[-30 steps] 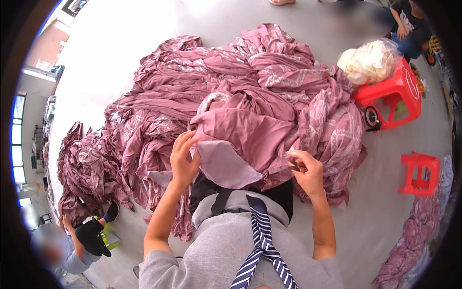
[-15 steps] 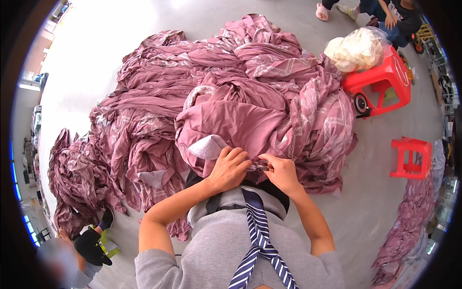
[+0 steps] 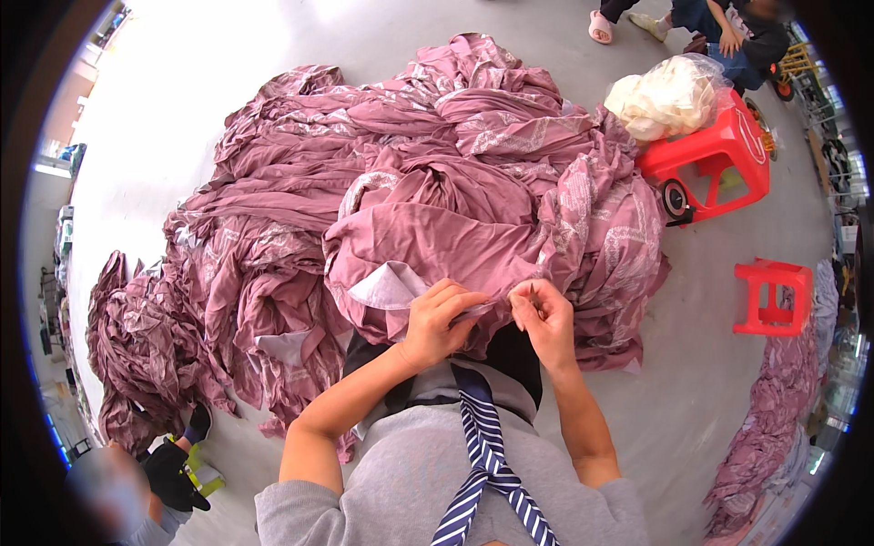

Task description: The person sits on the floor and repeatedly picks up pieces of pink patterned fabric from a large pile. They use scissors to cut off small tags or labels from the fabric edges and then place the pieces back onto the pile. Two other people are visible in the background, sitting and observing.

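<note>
A large heap of mauve patterned fabric (image 3: 410,173) covers the grey floor in front of me. One piece of it (image 3: 428,237) lies bunched over my lap, with a pale lining corner showing. My left hand (image 3: 437,320) pinches the near edge of this piece. My right hand (image 3: 543,314) sits close beside it, fingers closed on the same edge, with what looks like a small dark tool between them. The two hands are almost touching.
A red plastic cart (image 3: 715,164) holding a bag of white stuffing (image 3: 669,96) stands at the right, a red stool (image 3: 772,296) nearer. Another person sits at the top right (image 3: 728,27). More mauve fabric lies at the left (image 3: 127,355) and lower right (image 3: 774,428).
My hands, apart on the fabric a second ago, have come together at its near edge. The piece has been pulled closer over my lap.
</note>
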A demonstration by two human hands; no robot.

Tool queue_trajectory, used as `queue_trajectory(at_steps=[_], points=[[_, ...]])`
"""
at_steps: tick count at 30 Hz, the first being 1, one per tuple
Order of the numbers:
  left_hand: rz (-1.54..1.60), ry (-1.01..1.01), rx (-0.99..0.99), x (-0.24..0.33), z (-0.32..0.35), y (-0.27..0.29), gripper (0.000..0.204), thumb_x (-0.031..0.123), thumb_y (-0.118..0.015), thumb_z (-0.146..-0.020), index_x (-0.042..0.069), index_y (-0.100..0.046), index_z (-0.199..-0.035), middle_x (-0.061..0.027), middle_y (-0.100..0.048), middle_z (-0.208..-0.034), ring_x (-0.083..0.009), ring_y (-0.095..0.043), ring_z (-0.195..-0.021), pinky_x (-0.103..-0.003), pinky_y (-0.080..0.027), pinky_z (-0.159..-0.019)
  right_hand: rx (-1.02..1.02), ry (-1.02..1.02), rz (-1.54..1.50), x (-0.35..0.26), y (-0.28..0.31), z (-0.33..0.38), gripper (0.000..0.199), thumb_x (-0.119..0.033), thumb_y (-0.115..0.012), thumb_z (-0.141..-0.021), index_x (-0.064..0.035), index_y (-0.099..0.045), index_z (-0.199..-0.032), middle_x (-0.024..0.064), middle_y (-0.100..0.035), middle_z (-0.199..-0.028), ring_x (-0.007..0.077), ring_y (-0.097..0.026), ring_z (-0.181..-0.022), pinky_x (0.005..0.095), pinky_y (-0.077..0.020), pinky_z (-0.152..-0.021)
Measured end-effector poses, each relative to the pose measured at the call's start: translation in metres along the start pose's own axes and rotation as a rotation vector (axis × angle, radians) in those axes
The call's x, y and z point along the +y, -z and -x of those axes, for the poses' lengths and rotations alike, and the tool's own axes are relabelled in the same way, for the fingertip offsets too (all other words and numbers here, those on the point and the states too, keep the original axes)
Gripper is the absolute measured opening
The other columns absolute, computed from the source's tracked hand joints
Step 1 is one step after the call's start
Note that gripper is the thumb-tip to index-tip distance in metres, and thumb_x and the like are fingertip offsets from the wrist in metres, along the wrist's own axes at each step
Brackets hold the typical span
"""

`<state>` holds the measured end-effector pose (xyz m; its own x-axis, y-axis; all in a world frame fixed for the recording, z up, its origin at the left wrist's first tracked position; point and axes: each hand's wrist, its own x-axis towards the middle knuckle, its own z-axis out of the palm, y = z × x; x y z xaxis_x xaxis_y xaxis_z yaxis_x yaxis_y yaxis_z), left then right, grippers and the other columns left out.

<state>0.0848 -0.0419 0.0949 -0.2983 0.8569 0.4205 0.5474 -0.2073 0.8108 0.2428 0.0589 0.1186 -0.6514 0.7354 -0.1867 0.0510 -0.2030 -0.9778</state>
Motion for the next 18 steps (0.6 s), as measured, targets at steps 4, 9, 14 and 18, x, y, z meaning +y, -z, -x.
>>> queue_trajectory(at_steps=[4,9,14,18], points=[[-0.034,0.012,0.033,0.000,-0.005,0.004,0.040,-0.003,-0.069,-0.057,0.004,-0.065,-0.096,-0.0090,-0.061,-0.078,-0.0265,-0.057,-0.069,-0.035,-0.048,-0.061,0.075,0.196,0.602,-0.030,0.016,0.007,0.029,-0.020,-0.069,-0.085,-0.0015,-0.055,-0.102,0.0065,-0.060,-0.074,0.0121,-0.058,-0.063,0.0243,-0.0481,-0.057],[-0.117,-0.125,0.007,0.002,-0.011,0.008,0.039,-0.002,-0.067,-0.058,0.005,-0.065,-0.097,-0.0065,-0.059,-0.077,-0.0241,-0.056,-0.068,-0.034,-0.047,-0.058,0.019,0.260,0.669,-0.033,0.015,0.003,0.024,-0.018,-0.069,-0.084,-0.0019,-0.057,-0.097,0.0107,-0.062,-0.073,0.0179,-0.063,-0.063,0.0284,-0.0512,-0.057],[-0.223,-0.229,-0.024,0.002,-0.012,0.010,0.039,0.000,-0.066,-0.060,0.006,-0.065,-0.098,-0.0044,-0.059,-0.077,-0.0217,-0.056,-0.068,-0.032,-0.047,-0.057,-0.074,0.294,0.745,-0.035,0.016,-0.006,0.024,-0.021,-0.071,-0.081,-0.0030,-0.056,-0.091,0.0105,-0.063,-0.070,0.0219,-0.065,-0.061,0.0305,-0.0502,-0.054],[-0.218,-0.223,-0.018,0.005,-0.015,0.012,0.038,0.002,-0.067,-0.058,0.006,-0.064,-0.096,-0.0046,-0.060,-0.079,-0.0218,-0.057,-0.069,-0.033,-0.047,-0.058,-0.135,0.336,0.809,-0.039,0.015,-0.010,0.024,-0.021,-0.071,-0.080,-0.0042,-0.056,-0.088,0.0088,-0.062,-0.066,0.0231,-0.063,-0.057,0.0317,-0.0474,-0.050]])
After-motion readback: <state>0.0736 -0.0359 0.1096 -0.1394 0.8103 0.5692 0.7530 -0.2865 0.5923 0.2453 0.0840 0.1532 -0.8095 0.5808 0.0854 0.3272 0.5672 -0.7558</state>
